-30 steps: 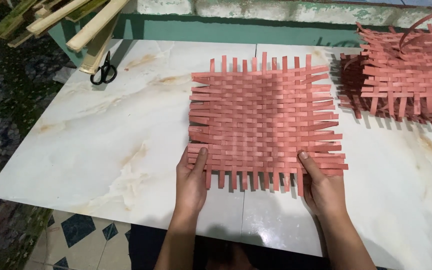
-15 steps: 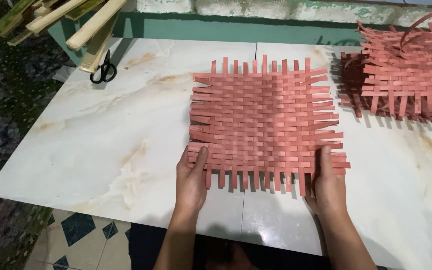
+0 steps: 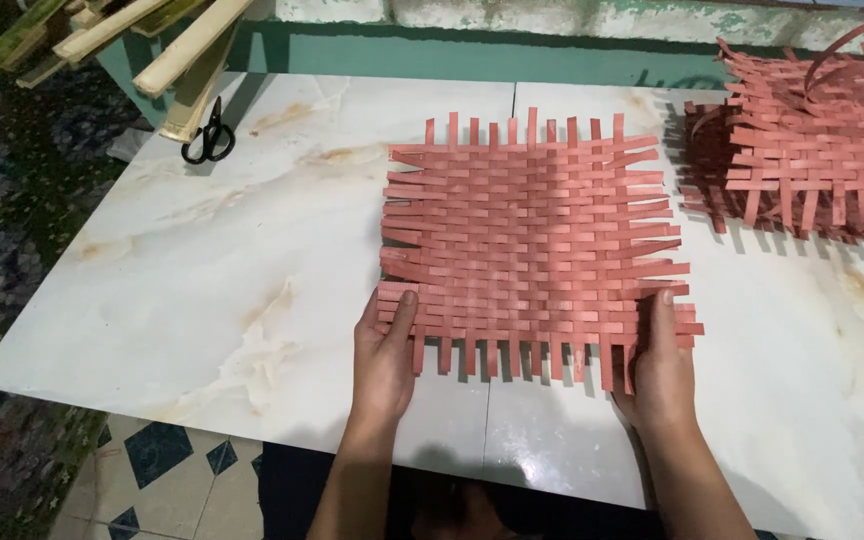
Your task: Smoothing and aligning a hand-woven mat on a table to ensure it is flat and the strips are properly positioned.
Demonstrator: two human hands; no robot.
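While my left hand (image 3: 384, 352) and right hand (image 3: 660, 368) grasp the near corners of the red woven mat (image 3: 532, 235) at the frame's centre, more woven red pieces (image 3: 802, 150) sit upper right; scissors (image 3: 210, 135) and bamboo slats (image 3: 132, 35) lie upper left.

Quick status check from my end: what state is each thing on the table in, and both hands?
Woven mat: flat on the marble table, loose strip ends sticking out on all sides.
Left hand: thumb on the mat's near-left corner, gripping the edge.
Right hand: thumb on the near-right corner, gripping the edge.
Scissors: closed, lying at the table's far-left edge.
Stack of woven pieces: piled at far right, untouched.
Bamboo slats: leaning over the far-left corner.
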